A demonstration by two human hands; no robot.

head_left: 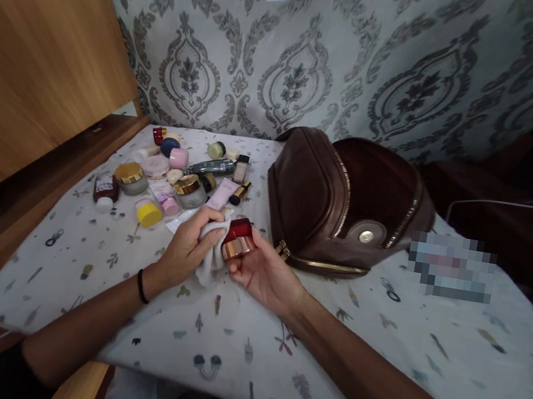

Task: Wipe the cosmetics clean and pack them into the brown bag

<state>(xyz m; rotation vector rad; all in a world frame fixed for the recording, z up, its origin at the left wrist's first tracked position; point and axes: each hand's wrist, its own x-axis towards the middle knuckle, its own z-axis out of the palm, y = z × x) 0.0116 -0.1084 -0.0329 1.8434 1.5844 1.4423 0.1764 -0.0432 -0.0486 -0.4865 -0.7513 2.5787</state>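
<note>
Near the middle of the table, my right hand [269,274] holds a red jar with a shiny copper-coloured band [239,247], tilted on its side. My left hand [188,244] is closed around a white cloth [210,261], which touches the jar's left side. A black band circles my left wrist. Just beyond my left hand lies a pink tube [223,193]. The brown leather bag [303,188] stands right of the jar, its zipper open and its inside dark.
Several cosmetics, including a gold-lidded jar [131,177], a yellow-lidded jar [148,213] and a dark red bottle [106,190], cover the back left of the patterned tablecloth [231,356]. A wooden cabinet [43,43] borders the left; a blurred-out item [452,267] lies right.
</note>
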